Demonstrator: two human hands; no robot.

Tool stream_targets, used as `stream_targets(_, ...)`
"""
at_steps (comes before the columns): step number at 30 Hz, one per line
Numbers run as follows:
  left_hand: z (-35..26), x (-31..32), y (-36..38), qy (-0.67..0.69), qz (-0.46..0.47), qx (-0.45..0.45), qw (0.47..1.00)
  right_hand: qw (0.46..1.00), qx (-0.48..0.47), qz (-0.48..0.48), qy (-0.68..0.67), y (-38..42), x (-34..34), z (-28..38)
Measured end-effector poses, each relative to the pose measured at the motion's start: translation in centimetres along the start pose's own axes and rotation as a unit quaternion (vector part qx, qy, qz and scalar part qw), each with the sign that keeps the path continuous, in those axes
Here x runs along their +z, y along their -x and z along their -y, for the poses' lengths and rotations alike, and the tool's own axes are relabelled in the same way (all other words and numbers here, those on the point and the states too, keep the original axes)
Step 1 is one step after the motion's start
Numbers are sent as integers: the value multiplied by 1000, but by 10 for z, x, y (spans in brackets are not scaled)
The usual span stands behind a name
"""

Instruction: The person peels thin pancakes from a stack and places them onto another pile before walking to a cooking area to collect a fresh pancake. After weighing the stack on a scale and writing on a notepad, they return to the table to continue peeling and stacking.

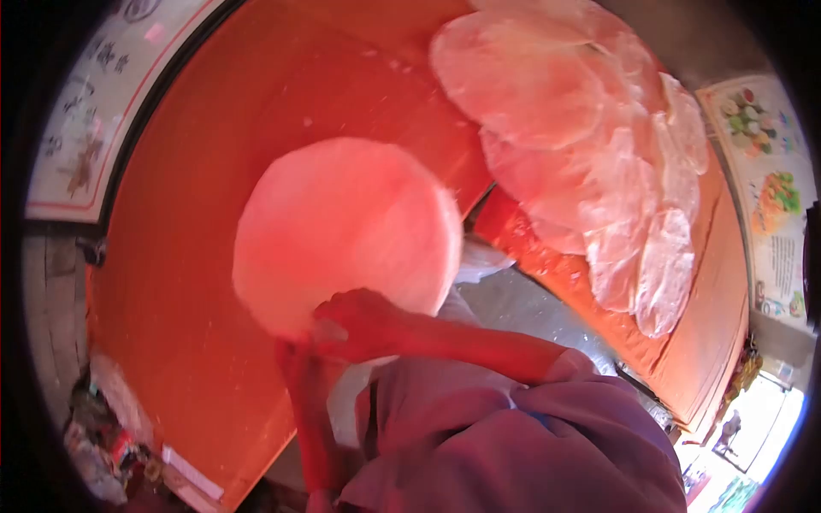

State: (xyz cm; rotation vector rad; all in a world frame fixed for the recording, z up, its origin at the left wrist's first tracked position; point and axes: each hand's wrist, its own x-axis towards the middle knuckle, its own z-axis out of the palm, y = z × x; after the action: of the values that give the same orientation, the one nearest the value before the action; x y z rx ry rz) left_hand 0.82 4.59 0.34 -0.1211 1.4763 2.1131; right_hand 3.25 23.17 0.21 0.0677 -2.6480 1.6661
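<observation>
A large, thin, round pale sheet (342,231) is held up above the orange table (197,162), its near edge toward my body. My right hand (359,325) reaches in from the right, fingers curled closed over the near edge of the sheet. Just below and left of it, my left hand (301,352) is closed at the same edge, with its fingers partly hidden. A spread pile of similar thin, translucent round sheets (590,162) overlaps on the table at the upper right.
Signs with print and pictures stand at the upper left (85,111) and right (774,205). A gap with grey floor (547,308) separates the table parts. Mixed small items (111,445) lie at the lower left, beside the table's edge. A bright opening shows at the lower right.
</observation>
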Motion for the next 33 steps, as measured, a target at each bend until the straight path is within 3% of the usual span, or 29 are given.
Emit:
stream_targets(3, 3, -6, -4, -10, -52, -13, 999, 997, 27, 5, -76, -8, -11, -12)
stream_targets(4, 2, -7, -4, -12, -74, -32, 997, 989, 117, 43, -79, -13, -24, -15)
stream_targets(7, -1, 5, -3, 33, -127, -45, 990, 976, 144, 62, -148, -8, -26, -12)
stream_targets(10, 1, 5, -6, -4, -134, -43, 990, 996, 76, -45, -30, -3, 0, 0)
stream_targets(13, 21, -4, -9, -2, -160, 6, 987, 985, 86, 0, 147, -13, 24, 19)
stream_targets(17, 23, -13, -4, 24, -163, -65, 984, 993, 54, -38, 95, -27, 22, 11)
stream_targets(18, 24, -19, -3, 28, -140, -65, 988, 995, 37, -46, 83, -37, 9, 7)
stream_targets(20, 32, -33, -2, 39, -123, -55, 990, 994, 104, -44, 8, -60, -43, 9)
stream_targets(21, 30, -36, -3, 106, -66, -73, 990, 991, 110, -66, -40, -69, -78, 11)
stream_targets(23, 22, -38, -2, 177, -8, -91, 980, 987, 151, -54, 3, -86, -154, 35)
stream_targets(24, 19, -37, -2, 184, -6, -91, 979, 980, 155, -111, -55, -81, -177, 46)
stream_targets(26, 15, -33, -4, 83, -103, -58, 990, 946, 158, -227, -169, -67, -218, 65)
stream_targets(28, 23, -66, -10, 29, -90, -124, 988, 888, 158, -331, -277, -47, -252, 75)
stream_targets(31, 39, -68, -13, -13, -134, -115, 984, 875, 177, -385, -237, 11, -308, 10)
stream_targets(33, 45, -59, -9, 9, -143, -89, 986, 864, 268, -404, -137, 66, -341, -67)
